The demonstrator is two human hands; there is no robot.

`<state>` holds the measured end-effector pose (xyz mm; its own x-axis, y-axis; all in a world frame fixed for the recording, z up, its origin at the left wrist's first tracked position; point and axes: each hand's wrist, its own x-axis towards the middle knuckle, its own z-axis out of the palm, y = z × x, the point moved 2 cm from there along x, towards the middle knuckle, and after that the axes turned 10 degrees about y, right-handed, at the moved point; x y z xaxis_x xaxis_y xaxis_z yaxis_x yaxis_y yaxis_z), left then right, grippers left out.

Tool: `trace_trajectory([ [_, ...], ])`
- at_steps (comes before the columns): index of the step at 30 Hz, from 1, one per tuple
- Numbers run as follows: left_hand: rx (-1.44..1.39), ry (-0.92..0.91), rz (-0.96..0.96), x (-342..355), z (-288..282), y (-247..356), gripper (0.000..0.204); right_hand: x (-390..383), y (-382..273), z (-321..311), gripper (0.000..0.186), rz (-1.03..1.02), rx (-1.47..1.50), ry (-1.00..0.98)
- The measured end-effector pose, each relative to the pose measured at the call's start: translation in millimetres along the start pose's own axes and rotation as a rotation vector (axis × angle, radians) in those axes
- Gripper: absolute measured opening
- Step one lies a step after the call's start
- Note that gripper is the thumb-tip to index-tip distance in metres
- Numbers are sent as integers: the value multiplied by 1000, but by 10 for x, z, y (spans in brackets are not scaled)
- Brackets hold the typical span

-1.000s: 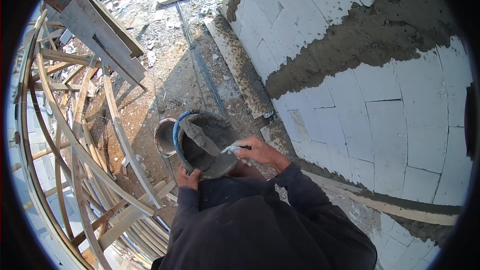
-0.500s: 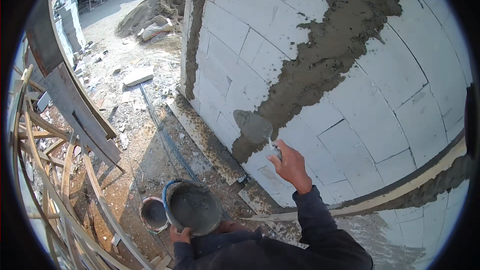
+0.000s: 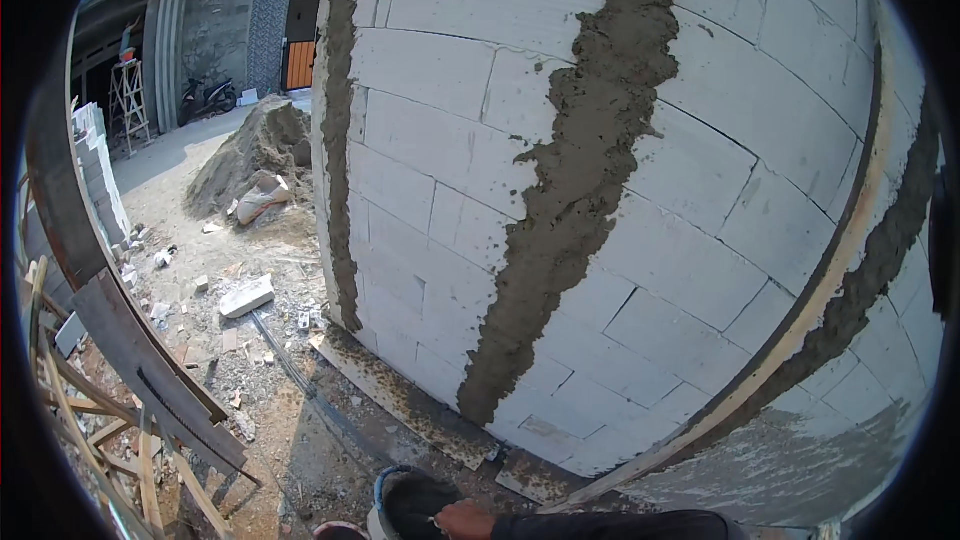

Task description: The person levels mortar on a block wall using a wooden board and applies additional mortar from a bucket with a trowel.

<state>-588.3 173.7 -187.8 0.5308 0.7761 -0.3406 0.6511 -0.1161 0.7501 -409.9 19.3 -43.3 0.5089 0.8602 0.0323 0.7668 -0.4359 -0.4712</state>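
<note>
My right hand is closed over the mortar bucket at the bottom edge. A bit of the trowel's handle shows at its fingers; the blade cannot be made out in the dark bucket. My left hand is out of view. A wide, rough band of wet grey mortar runs down the white block wall. Its lower end tapers near the foot of the wall. A narrower mortar strip follows the wall's left edge.
A wooden batten stands against the wall on the right. Mortar-spattered boards lie along its foot, beside thin metal rods. Bent timber strips and a metal sheet crowd the left. A sand pile rises farther off.
My right hand has come down from the wall to the bucket with the trowel. The view has tilted up, and my left hand has dropped out of it.
</note>
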Motion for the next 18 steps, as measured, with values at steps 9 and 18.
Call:
trace_trajectory([
  [9,-75,-173,-46,45,-251,659,98,53,201,-334,34,326,308,-324],
  [18,-149,-107,-63,-73,-381,228,73,-121,316,-892,45,446,422,-272],
])
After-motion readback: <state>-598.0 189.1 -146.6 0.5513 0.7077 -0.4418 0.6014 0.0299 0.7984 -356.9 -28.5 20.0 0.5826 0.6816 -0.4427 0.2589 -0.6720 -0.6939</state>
